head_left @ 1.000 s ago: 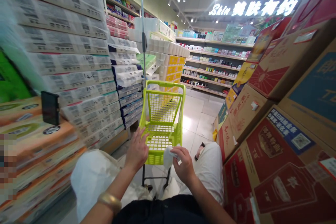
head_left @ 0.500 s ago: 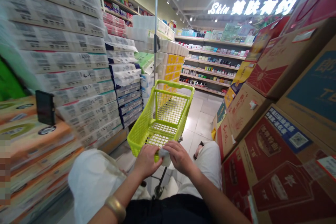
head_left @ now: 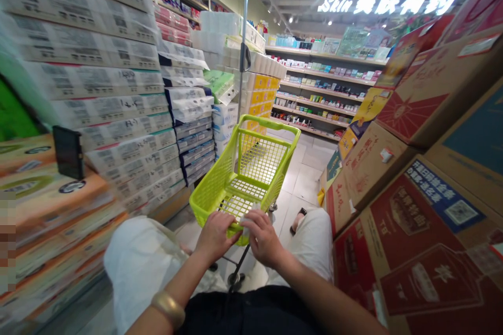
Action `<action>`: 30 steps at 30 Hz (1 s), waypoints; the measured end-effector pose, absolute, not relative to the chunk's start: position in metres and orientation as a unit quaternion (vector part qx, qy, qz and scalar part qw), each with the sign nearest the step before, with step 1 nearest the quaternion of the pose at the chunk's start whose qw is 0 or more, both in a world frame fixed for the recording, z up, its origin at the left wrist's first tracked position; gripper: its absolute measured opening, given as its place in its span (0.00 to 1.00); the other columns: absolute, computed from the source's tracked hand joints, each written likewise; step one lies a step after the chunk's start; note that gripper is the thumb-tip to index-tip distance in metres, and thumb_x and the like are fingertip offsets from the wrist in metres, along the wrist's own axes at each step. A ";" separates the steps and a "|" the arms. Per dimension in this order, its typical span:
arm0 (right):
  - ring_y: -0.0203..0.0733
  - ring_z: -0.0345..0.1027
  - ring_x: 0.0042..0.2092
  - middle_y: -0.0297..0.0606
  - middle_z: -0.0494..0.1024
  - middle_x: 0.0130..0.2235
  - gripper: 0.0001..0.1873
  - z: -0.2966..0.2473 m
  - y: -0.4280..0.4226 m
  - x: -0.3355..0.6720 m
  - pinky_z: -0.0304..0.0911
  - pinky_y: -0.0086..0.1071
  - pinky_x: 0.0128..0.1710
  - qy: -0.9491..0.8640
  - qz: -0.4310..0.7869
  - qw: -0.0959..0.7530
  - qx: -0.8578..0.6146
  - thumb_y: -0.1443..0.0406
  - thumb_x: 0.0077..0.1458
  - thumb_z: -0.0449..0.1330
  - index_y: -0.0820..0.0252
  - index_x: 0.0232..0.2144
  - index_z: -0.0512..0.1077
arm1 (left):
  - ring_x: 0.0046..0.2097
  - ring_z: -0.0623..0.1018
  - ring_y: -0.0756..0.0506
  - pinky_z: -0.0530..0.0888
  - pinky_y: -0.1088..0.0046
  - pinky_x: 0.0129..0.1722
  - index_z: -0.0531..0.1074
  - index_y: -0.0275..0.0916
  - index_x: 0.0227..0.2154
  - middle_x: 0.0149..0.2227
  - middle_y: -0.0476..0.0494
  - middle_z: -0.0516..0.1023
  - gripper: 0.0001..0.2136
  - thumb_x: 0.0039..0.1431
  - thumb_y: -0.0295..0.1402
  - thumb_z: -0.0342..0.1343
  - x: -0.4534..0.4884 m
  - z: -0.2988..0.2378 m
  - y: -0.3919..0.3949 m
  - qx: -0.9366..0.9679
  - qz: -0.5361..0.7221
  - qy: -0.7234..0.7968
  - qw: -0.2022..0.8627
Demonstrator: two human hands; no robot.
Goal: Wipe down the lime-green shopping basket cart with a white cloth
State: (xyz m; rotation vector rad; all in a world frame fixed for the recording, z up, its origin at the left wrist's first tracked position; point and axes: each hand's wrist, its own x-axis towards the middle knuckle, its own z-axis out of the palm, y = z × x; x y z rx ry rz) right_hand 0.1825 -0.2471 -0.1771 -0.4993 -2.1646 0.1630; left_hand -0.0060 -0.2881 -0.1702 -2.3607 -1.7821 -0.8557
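Observation:
A lime-green plastic shopping basket cart (head_left: 259, 154) stands between my knees, tilted in view, its inside showing no goods. My left hand (head_left: 217, 236) is closed over the near rim, thumb and fingers on either side of it. Right beside it, my right hand (head_left: 262, 236) presses a crumpled white wipe (head_left: 245, 230) against the same rim. Most of the wipe is hidden under the fingers; whether it is tissue or cloth I cannot tell. Below the basket, a dark frame leads down to a caster wheel (head_left: 234, 278).
Stacked packs wrapped in plastic (head_left: 121, 84) line the left, with a small black device (head_left: 68, 153) standing on orange packs (head_left: 88, 193). Cardboard cartons (head_left: 416, 220) rise close on the right. Product shelves (head_left: 326, 70) stand beyond the tiled floor (head_left: 302, 178). A metal pole (head_left: 244, 21) rises behind the basket.
The basket has shifted slightly right in view, as has the background. My right hand and the wipe have moved slightly up along the rim. My left hand stays on the rim.

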 end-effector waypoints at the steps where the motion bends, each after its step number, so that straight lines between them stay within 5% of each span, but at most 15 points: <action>1: 0.47 0.62 0.57 0.45 0.73 0.51 0.25 -0.179 -0.254 0.183 0.62 0.48 0.59 -0.878 0.055 0.435 -0.191 0.77 0.54 0.50 0.57 0.51 0.71 | 0.37 0.74 0.42 0.69 0.62 0.41 0.70 0.40 0.30 0.30 0.46 0.77 0.08 0.54 0.38 0.59 -0.008 -0.171 -0.288 -0.768 -0.280 -0.576 0.032; 6: 0.45 0.65 0.56 0.43 0.75 0.51 0.24 -0.171 -0.212 0.206 0.66 0.43 0.55 -0.895 0.013 0.412 -0.172 0.75 0.58 0.52 0.52 0.53 0.71 | 0.37 0.74 0.42 0.69 0.62 0.42 0.70 0.40 0.31 0.32 0.46 0.77 0.08 0.51 0.36 0.61 -0.012 -0.173 -0.290 -0.773 -0.284 -0.566 0.027; 11: 0.46 0.69 0.51 0.44 0.75 0.48 0.23 -0.156 -0.161 0.213 0.68 0.44 0.52 -0.828 0.059 0.469 -0.302 0.75 0.56 0.51 0.53 0.48 0.75 | 0.38 0.75 0.42 0.69 0.62 0.43 0.71 0.41 0.31 0.33 0.45 0.78 0.07 0.51 0.35 0.60 -0.009 -0.171 -0.290 -0.773 -0.291 -0.563 0.020; 19: 0.49 0.60 0.59 0.45 0.70 0.53 0.19 -0.179 -0.247 0.192 0.61 0.48 0.59 -0.868 0.091 0.434 -0.222 0.74 0.55 0.55 0.55 0.47 0.73 | 0.38 0.74 0.42 0.68 0.62 0.43 0.71 0.41 0.31 0.32 0.46 0.77 0.05 0.51 0.33 0.60 -0.009 -0.171 -0.293 -0.769 -0.289 -0.570 0.011; 23: 0.45 0.65 0.54 0.42 0.73 0.49 0.20 -0.175 -0.226 0.202 0.65 0.43 0.54 -0.885 0.059 0.423 -0.186 0.77 0.55 0.52 0.52 0.42 0.75 | 0.38 0.74 0.42 0.68 0.62 0.43 0.71 0.41 0.31 0.33 0.46 0.77 0.05 0.51 0.33 0.60 -0.010 -0.171 -0.295 -0.774 -0.294 -0.560 0.010; 30: 0.47 0.66 0.49 0.43 0.72 0.44 0.12 -0.151 -0.170 0.203 0.66 0.44 0.52 -0.809 0.088 0.474 -0.336 0.74 0.53 0.53 0.56 0.35 0.73 | 0.38 0.74 0.42 0.67 0.62 0.44 0.71 0.41 0.32 0.33 0.46 0.77 0.06 0.51 0.33 0.60 -0.006 -0.169 -0.295 -0.778 -0.297 -0.553 0.001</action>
